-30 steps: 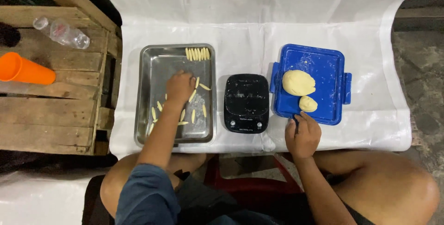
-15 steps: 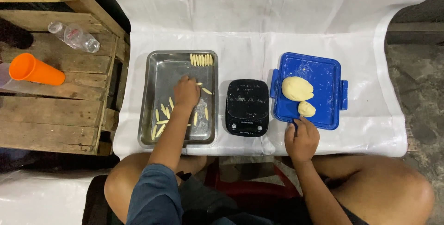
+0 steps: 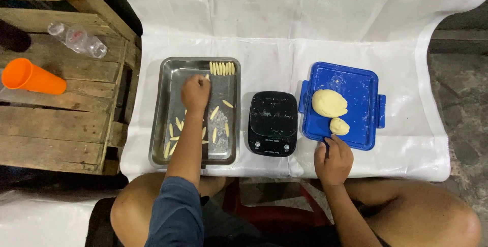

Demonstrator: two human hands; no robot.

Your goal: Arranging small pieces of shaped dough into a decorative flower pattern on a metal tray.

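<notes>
Head view shows the left hand (image 3: 195, 93) inside the steel tray (image 3: 168, 120), its grip closed on a small dough piece (image 3: 206, 76) near the neat row of dough pieces (image 3: 222, 68). The right hand (image 3: 333, 159) pinches something dark at the blue lid's (image 3: 356, 82) edge, just beside the small dough lump (image 3: 339, 126).
</notes>
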